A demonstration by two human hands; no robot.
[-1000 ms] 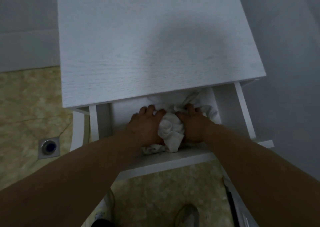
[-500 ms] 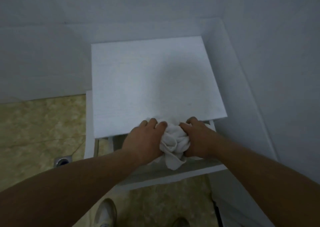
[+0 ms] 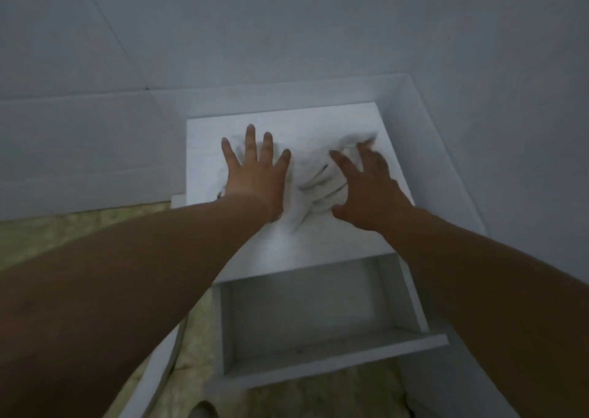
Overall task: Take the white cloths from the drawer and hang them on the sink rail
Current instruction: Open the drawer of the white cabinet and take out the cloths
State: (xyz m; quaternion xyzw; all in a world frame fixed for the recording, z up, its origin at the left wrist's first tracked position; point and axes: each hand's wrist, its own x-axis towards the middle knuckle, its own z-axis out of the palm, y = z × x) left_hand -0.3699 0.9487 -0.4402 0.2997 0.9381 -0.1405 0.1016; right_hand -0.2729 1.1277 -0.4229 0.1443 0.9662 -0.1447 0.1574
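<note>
The white cloths (image 3: 315, 175) lie in a crumpled heap on top of the white cabinet (image 3: 318, 242). My left hand (image 3: 255, 175) rests flat on the heap's left part, fingers spread. Over the heap's right side is my right hand (image 3: 366, 188), fingers apart and blurred. Neither hand grips the cloth. Below the cabinet top the white drawer (image 3: 318, 357) is pulled out, and nothing shows inside it. No sink rail is in view.
Grey-white walls close in behind and to the right of the cabinet. Beige patterned floor (image 3: 63, 229) shows at left and below the drawer. A shoe tip (image 3: 200, 409) sits at the bottom edge, and a white curved object (image 3: 153, 382) stands at lower left.
Both hands lifted the bunched cloths out of the drawer and set them on the cabinet top, then opened flat over them. The view pulled back, so the drawer's inside now shows.
</note>
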